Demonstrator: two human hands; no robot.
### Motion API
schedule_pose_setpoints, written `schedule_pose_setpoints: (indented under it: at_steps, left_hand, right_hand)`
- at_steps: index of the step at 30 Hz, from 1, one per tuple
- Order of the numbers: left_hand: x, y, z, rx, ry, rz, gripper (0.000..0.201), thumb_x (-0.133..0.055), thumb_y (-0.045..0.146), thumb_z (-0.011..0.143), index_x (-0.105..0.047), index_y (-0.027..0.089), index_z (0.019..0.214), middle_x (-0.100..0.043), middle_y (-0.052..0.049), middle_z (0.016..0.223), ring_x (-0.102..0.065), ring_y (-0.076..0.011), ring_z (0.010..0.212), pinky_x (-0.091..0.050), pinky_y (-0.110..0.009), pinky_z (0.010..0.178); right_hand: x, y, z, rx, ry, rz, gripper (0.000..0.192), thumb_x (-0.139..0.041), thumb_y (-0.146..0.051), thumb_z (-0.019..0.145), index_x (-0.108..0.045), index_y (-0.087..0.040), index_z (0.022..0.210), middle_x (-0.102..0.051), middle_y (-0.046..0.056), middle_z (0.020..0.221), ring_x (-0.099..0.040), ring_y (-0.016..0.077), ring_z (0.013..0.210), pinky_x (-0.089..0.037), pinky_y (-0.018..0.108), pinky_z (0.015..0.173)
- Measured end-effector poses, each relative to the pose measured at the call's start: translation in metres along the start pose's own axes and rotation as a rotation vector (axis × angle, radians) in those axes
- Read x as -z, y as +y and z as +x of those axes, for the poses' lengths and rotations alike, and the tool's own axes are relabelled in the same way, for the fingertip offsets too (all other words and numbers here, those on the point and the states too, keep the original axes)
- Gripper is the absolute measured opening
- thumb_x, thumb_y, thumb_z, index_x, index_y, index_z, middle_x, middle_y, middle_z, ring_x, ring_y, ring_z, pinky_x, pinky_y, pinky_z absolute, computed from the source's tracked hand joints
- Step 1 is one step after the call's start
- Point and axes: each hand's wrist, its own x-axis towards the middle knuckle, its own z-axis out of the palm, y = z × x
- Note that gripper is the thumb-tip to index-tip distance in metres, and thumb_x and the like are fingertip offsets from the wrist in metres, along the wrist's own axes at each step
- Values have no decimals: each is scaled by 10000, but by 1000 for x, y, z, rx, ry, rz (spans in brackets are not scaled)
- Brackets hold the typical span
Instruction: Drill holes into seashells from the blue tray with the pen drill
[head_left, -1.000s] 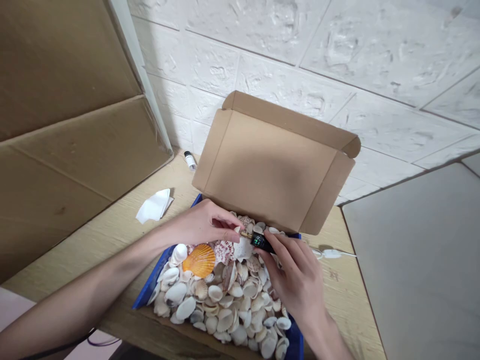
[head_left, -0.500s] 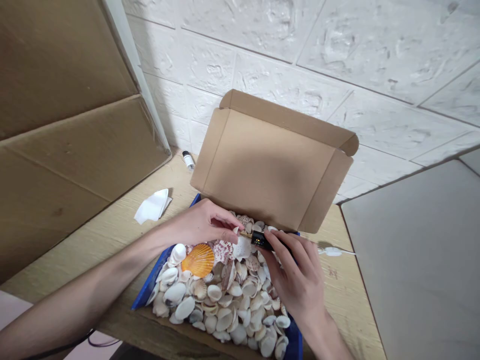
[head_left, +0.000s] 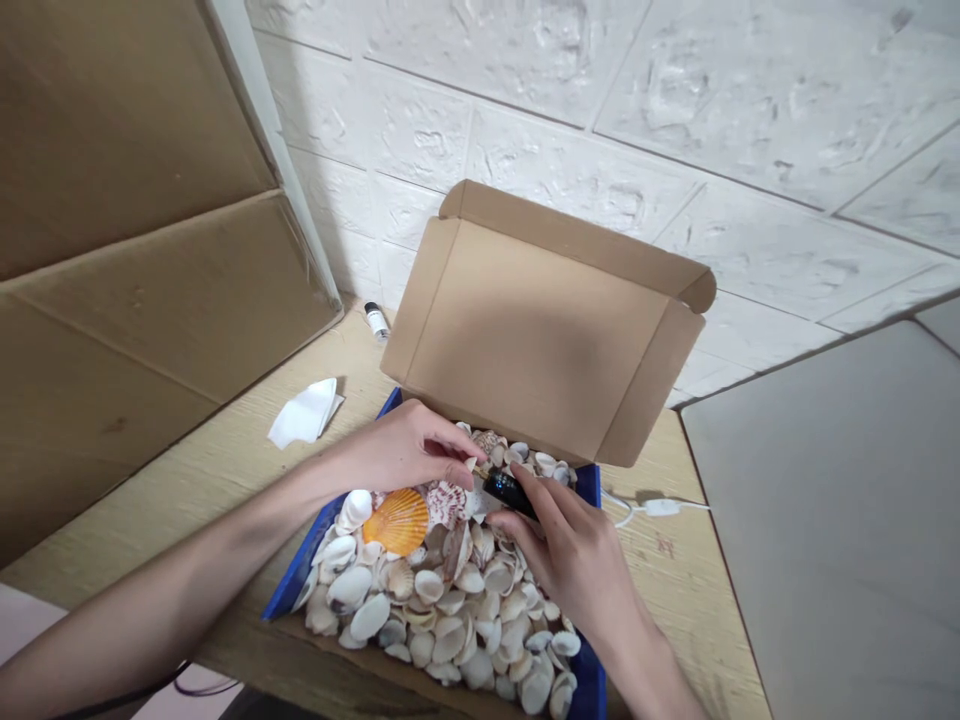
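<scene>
**Operator:** While the box (head_left: 300,580) sits on the wooden table (head_left: 247,480), where are the two hands?

**Inspector:** Both hands meet over the far end of the box, just below its raised cardboard lid (head_left: 540,330). The left hand (head_left: 397,450) comes in from the left, with fingers curled and fingertips pinched together on a small pale shell (head_left: 471,464). The right hand (head_left: 570,560) comes in from the lower right, its fingers closed around a small black tool (head_left: 504,490). The tool's tip points at the pinched shell and appears to touch it.

**Operator:** What does the box contain?

**Inspector:** It is filled with a heap of shells (head_left: 457,610), mostly white and cream. One large orange shell (head_left: 397,520) lies near the left wall, just below the left wrist. A speckled purple shell (head_left: 448,500) lies beside it, near the tool.

**Operator:** What else lies on the table?

**Inspector:** A crumpled white tissue (head_left: 306,412) lies left of the box, well apart from it. A small bottle (head_left: 376,321) stands near the white wall (head_left: 600,110), behind the lid's left edge. A white cable (head_left: 652,508) runs across the table right of the box. Large cardboard sheets (head_left: 135,250) lean on the left.
</scene>
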Motion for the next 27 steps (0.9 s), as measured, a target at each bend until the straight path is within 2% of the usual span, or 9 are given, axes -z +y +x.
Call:
schedule_pose_setpoints:
  at_steps: [9, 15, 22, 27]
  left_hand:
    - [3, 5, -1, 7, -52, 33, 295, -729, 308, 779, -774, 150, 1023, -751, -74, 783, -611, -156, 666, -452, -227, 614]
    - [3, 4, -1, -16, -61, -23, 314, -716, 290, 781, -755, 144, 1056, -747, -70, 805, -613, -144, 690, -447, -220, 634]
    - [2, 1, 0, -2, -48, -30, 298, -715, 312, 787, -761, 137, 1024, -757, -86, 844, -636, -161, 714, -468, -240, 656]
    - [0, -4, 0, 18, 1, -184, 275, -688, 346, 823, -743, 161, 1019, -757, -93, 939, -659, -195, 818, -506, -275, 744]
  right_hand:
    - [0, 1, -1, -23, 16, 36, 358, -496, -336, 957, -580, -88, 1200, -711, 91, 839, -674, 168, 719, -553, 269, 608]
    - [1, 1, 0, -29, 37, 36, 339, -491, -325, 959, -577, -113, 1209, -709, 80, 820, -668, 160, 702, -549, 259, 596]
    - [0, 2, -1, -32, 37, 36, 324, -504, -308, 953, -575, -110, 1199, -719, 96, 907, -682, 174, 762, -568, 280, 638]
    - [0, 3, -1, -80, 94, 17, 301, -545, -272, 924, -602, -98, 1162, -722, 103, 897, -693, 190, 739, -566, 281, 611]
